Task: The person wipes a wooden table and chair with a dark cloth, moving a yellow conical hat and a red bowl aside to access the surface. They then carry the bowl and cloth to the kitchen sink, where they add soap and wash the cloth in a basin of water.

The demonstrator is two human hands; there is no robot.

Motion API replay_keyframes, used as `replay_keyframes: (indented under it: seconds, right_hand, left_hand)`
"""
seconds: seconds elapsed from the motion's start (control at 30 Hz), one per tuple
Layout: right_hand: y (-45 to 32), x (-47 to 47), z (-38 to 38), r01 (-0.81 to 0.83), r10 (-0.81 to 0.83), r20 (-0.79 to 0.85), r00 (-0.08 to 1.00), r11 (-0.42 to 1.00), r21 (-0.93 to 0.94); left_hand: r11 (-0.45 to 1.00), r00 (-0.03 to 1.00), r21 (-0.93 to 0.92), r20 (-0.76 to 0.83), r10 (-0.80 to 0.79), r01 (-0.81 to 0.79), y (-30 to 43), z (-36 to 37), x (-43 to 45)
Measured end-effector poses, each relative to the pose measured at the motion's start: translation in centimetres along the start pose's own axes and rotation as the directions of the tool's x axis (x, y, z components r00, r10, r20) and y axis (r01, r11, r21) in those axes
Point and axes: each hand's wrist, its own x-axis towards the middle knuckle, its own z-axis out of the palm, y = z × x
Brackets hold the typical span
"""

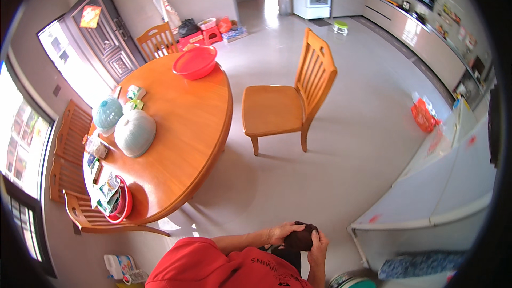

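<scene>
A dark brown cloth point(298, 240), bunched up, is held between both hands at the bottom of the head view, in front of a red shirt. My left hand point(283, 233) grips its upper left side, the thumb lying on top. At the cloth's right edge, my right hand point(319, 247) pinches it with thumb and fingers. The underside of the cloth and some fingertips are hidden. Beyond the hands stands a wooden chair point(274, 110) on the tiled floor.
A round wooden table point(180, 128) at left bears a red basin point(195, 63), food covers point(135, 133) and a red basket point(127, 204). A white chest-like appliance point(416, 196) stands at right. A red plastic bag point(425, 116) lies on the floor.
</scene>
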Motion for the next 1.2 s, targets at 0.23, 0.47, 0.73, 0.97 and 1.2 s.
replay_keyframes:
  seconds: [0.23, 0.47, 0.73, 0.97, 1.2]
  right_hand:
    - [-6.0, 10.6, 4.4, -0.267, 0.217, 0.256, 0.942, 0.947, 0.179]
    - [-11.4, 22.5, 8.0, -0.282, 0.267, 0.443, 0.856, 0.959, -0.033]
    - [-15.1, 31.0, 15.0, -0.573, 0.316, 0.726, 0.611, 0.809, 0.130]
    - [-15.8, 37.5, 20.1, -0.512, 0.320, 0.637, 0.701, 0.848, 0.137]
    - [-17.0, 42.5, 26.1, -0.506, 0.343, 0.558, 0.755, 0.847, 0.165]
  left_hand:
    - [0.988, 0.982, -0.056, -0.130, 0.138, -0.146, 6.6, -1.3, 2.5]
    - [0.884, 0.912, -0.223, -0.096, 0.399, -0.411, 17.4, 0.0, 3.0]
    - [0.797, 0.799, -0.147, -0.269, 0.538, -0.586, 29.7, -7.2, -0.8]
    - [0.238, 0.367, -0.283, -0.623, 0.691, -0.929, 49.3, -18.5, -8.1]
    - [-0.056, 0.185, -0.230, -0.886, 0.424, -0.972, 62.4, -27.8, -13.2]
